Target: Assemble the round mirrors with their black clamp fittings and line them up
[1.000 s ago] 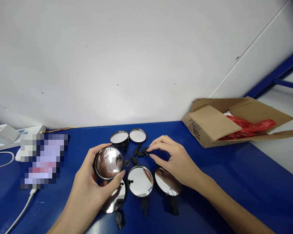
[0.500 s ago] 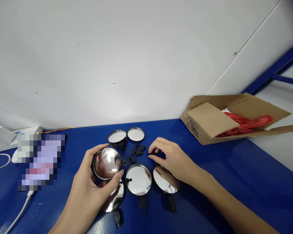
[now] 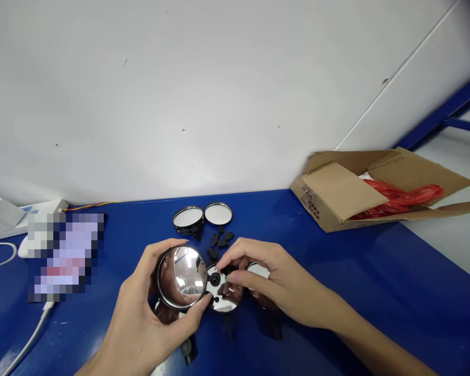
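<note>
Between the fingers of our left hand [image 3: 144, 308] we clamp a round mirror [image 3: 183, 277]; beside its socket [image 3: 215, 279], our right hand [image 3: 288, 279] pinches a partly hidden black piece [image 3: 229, 269]; beyond those fingertips lie small black parts [image 3: 222, 243].

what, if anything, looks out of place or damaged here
Mildly, the open brown cardboard box: its flaps splay unevenly, with crumpled red plastic showing between them. The white wall has small marks. Nothing looks spilled.

Free passage between rear mirrors [image 3: 219, 213] and carton [image 3: 343, 194], obstructive black pieces [image 3: 223, 243] near the mirrors.
</note>
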Tool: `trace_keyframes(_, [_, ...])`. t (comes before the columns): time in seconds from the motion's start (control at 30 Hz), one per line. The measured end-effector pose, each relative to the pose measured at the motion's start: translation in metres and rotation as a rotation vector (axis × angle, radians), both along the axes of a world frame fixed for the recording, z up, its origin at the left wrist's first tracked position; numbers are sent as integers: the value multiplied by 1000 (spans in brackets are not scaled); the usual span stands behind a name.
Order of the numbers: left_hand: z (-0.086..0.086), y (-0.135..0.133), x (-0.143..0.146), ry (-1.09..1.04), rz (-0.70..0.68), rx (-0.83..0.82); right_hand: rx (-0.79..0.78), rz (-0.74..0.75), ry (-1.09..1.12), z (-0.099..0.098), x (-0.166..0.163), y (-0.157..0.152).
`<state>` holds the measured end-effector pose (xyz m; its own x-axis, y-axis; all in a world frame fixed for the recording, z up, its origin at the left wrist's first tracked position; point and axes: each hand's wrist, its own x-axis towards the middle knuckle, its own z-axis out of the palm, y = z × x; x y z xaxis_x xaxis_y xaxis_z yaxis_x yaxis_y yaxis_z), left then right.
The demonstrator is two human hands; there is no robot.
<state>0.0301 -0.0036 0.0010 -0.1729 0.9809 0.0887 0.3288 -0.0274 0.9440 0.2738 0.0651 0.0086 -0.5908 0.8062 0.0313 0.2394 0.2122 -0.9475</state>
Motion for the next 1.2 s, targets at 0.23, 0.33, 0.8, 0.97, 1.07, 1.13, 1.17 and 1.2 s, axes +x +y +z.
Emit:
trace_keyframes(0.23, [-5, 3, -7, 122, -7, 74, -211, -96, 143, -5, -12, -12])
trace_keyframes(0.33, [-7, 2, -8, 156, -29, 87, -241, -118, 151, -7, -12, -13])
trace_keyframes(0.8, [-19, -10, -5, 300, 9, 143, -250, -48, 97, -10, -11, -13])
trace_keyframes(0.97, [-15, -11, 0, 253, 37, 133, -211, -41, 70, -8, -9, -13])
trace_keyframes(1.07, [-10, -8, 2, 111, 15, 43, -194, -39, 58, -9, -10, -13])
trace_keyframes(1.13, [-7, -6, 3, 23, 4, -15, -180, -54, 63, -10, -12, -14])
trace_keyframes(1.17, [-6, -6, 3, 2, 7, -25, -171, -64, 66, -11, -13, -14])
trace_keyframes(1.2, [-5, -6, 3, -4, 15, -24, -163, -73, 70, -11, -15, -14])
